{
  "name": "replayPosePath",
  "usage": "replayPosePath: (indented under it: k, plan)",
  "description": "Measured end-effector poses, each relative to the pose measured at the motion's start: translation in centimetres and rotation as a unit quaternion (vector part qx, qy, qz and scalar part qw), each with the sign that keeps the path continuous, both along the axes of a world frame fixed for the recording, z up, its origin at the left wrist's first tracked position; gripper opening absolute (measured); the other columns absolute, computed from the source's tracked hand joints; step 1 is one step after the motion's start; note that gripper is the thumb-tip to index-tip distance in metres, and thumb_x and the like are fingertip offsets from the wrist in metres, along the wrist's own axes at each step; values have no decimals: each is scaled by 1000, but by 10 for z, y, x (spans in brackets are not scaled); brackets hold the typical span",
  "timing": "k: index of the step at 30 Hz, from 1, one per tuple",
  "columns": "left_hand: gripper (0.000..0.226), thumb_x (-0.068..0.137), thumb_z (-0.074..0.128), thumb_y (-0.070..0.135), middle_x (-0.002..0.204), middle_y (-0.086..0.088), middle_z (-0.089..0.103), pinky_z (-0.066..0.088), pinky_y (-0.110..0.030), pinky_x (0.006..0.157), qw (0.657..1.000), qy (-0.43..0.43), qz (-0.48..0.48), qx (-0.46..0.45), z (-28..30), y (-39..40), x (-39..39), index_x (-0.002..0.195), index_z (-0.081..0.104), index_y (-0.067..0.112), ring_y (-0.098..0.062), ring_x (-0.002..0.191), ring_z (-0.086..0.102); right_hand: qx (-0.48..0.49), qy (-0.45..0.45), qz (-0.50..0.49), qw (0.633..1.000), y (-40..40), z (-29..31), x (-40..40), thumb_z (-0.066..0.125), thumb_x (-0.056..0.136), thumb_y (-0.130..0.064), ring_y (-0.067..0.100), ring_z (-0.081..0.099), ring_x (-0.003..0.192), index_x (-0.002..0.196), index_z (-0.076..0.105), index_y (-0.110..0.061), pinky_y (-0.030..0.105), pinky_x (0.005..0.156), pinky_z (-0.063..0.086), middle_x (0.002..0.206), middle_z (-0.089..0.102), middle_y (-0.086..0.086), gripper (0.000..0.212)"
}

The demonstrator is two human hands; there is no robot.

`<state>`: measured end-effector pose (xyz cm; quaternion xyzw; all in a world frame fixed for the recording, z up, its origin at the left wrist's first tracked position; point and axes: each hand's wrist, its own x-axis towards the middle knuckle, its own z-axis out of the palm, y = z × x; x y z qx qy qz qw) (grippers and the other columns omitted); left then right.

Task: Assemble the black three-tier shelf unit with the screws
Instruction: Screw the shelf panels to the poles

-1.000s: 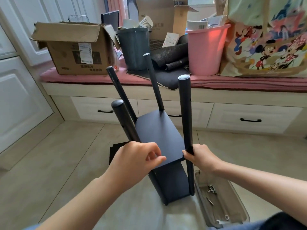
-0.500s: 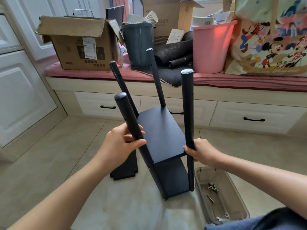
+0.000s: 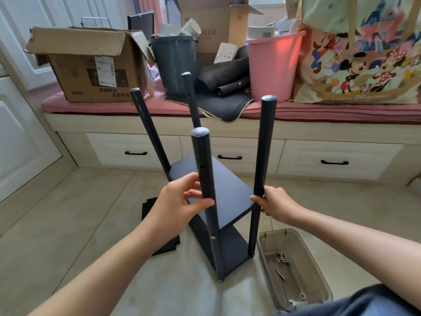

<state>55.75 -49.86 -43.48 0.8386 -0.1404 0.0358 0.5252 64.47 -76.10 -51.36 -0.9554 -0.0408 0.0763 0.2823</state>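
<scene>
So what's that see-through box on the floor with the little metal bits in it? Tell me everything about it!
The clear plastic tray is a shallow, brownish-tinted, see-through tub with rounded corners, and it has no lid on. It sits flat on the tiled floor, just right of the black shelf unit, under the right hand. Nothing is touching it. Inside lie silver screws, a thin metal pin and a small wrench near the closest end.

Arms: we see both bare to the frame edge, no sleeves.
Legs: dark blue cloth (image 3: pixel 355 304), possibly denim.
</scene>
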Motion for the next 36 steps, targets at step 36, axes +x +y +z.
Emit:
replayPosePath:
  k: [36]
  plan:
    - [48, 84, 80, 32, 102, 6, 58, 49, -28, 82, 923, 51, 351, -146, -6, 28, 119, 120, 49, 23, -16, 96, 59, 150, -17, -63, 987, -55, 9, -39, 58, 95, -42, 23, 62, 110, 117, 54, -19, 43, 90, 54, 113, 67, 5, 32]
